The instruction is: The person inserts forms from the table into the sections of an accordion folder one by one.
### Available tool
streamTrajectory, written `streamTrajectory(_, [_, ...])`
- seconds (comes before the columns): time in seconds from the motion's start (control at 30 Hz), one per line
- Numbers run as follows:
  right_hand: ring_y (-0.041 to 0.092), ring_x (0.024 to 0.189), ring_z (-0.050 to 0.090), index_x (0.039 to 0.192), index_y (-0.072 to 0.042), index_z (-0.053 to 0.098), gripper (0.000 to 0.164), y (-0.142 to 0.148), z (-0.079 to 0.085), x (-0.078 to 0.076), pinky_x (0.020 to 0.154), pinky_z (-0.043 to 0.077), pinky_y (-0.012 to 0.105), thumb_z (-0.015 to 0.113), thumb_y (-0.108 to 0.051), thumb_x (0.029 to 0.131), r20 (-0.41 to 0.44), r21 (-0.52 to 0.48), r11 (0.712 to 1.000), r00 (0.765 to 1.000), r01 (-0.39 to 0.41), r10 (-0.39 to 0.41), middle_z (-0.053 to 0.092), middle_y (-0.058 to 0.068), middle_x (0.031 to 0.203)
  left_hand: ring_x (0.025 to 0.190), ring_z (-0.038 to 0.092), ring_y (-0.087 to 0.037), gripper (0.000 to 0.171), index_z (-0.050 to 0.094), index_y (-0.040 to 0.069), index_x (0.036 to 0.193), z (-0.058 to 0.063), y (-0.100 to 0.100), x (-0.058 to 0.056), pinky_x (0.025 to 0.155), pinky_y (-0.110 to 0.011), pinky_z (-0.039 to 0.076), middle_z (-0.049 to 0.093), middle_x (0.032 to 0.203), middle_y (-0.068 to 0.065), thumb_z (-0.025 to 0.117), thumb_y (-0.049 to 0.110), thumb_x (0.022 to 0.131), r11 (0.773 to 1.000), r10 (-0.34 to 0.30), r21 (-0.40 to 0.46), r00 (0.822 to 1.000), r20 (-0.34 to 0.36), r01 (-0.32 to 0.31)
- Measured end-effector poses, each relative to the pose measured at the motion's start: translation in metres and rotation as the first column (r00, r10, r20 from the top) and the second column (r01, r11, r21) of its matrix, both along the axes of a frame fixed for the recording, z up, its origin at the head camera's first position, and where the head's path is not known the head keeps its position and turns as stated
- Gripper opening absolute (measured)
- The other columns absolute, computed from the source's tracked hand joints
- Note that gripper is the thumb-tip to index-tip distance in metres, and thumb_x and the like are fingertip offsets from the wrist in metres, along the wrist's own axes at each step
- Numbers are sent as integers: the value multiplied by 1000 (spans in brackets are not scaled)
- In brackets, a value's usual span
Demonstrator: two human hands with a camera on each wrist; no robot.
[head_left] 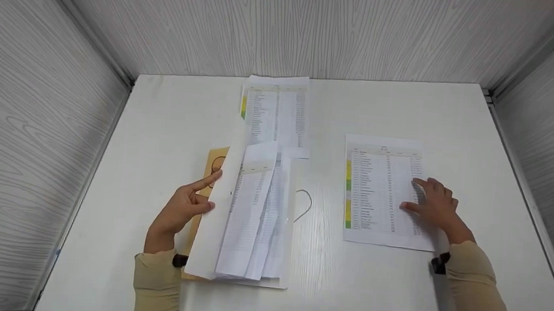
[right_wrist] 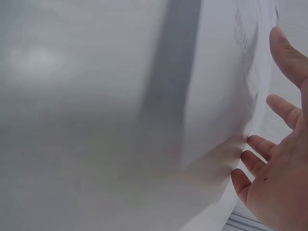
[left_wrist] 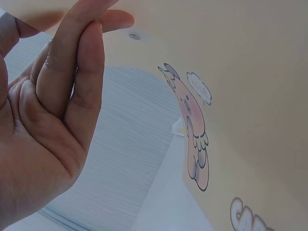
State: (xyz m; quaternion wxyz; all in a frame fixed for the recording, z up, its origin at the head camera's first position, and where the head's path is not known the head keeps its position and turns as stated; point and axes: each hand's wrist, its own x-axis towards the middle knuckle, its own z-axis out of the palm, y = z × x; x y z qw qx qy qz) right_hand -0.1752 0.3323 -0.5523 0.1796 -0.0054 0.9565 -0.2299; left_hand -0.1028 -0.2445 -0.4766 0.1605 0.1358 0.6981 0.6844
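A folder (head_left: 208,249), white inside and tan outside with cartoon prints (left_wrist: 192,113), stands partly open left of the middle. Several folded printed sheets (head_left: 248,212) lie in it. My left hand (head_left: 181,210) holds the edge of its raised cover, index finger and thumb tips on the white inner face, other fingers bent on the outer side. A printed sheet (head_left: 378,193) with yellow and green marks lies flat to the right. Across its right side rests my right hand (head_left: 436,205), fingers spread; in the right wrist view some fingertips touch the paper (right_wrist: 219,86).
Another printed sheet (head_left: 278,111) lies behind the folder, its lower part overlapped by it. A thin dark loop (head_left: 305,204) sticks out at the folder's right edge. Grain-patterned panels (head_left: 267,26) enclose the white table (head_left: 335,288) at the back and sides.
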Motion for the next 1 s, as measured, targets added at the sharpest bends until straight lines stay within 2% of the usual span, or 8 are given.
streamTrajectory(0.17, [58,134,12,149,-6,28,84,-7,0,3,98,15,70,69,-44,85,-6,4,1000,1000,21,-21,11,33,152,43,17,-15,71,28,1,151,0,1,0,46,-26,24,37,53,15,54,-8,86,1000,6,-9,1000,-1,-6])
streamTrajectory(0.37, [57,134,12,148,-6,29,79,-14,-2,8,97,17,72,69,-36,86,15,-25,998,998,61,-60,10,33,152,42,17,-15,70,27,-1,150,-3,1,0,45,-36,20,37,52,14,55,-8,86,1000,-4,5,999,-31,4])
streamTrajectory(0.47, [58,135,11,148,-6,27,80,-16,-3,8,97,16,73,70,-33,86,34,-43,996,997,76,-75,9,33,152,42,20,-11,71,26,-1,150,-4,1,-1,44,-31,22,52,72,15,55,-8,86,1000,-8,9,999,-34,8])
streamTrajectory(0.6, [58,135,9,149,-5,25,82,-17,-3,6,98,15,75,70,-30,86,61,-44,996,995,81,-78,8,33,153,43,24,-4,71,26,0,150,-2,1,-1,46,-23,28,54,99,11,55,-9,86,1000,-3,2,1000,-26,3])
streamTrajectory(0.67, [59,135,9,150,-5,23,83,-17,-3,5,99,15,75,71,-28,86,72,-43,995,994,85,-82,8,33,153,42,24,-5,71,27,0,150,-1,1,-1,46,-22,29,55,85,12,55,-10,86,1000,1,0,1000,-23,-1])
streamTrajectory(0.8, [58,135,11,151,-4,21,85,-19,0,3,99,16,76,71,-25,86,86,-51,994,992,96,-92,8,33,152,42,17,-17,70,26,-3,150,2,0,-1,44,-26,26,34,52,10,54,-10,86,1000,-9,7,1000,-23,9])
streamTrajectory(0.87, [58,135,12,152,-4,20,86,-20,3,4,100,16,76,71,-24,85,91,-67,992,991,105,-99,8,33,152,43,14,-20,70,25,-5,149,4,-1,-1,44,-29,23,27,47,5,54,-10,86,999,-17,26,1000,-26,18])
streamTrajectory(1.0, [57,135,14,153,-4,16,87,-23,7,7,105,18,71,69,-19,86,105,-122,984,987,133,-120,6,34,151,43,14,-20,70,23,-6,149,4,-1,-2,44,-33,19,27,46,6,53,-9,86,998,-31,57,999,-30,33])
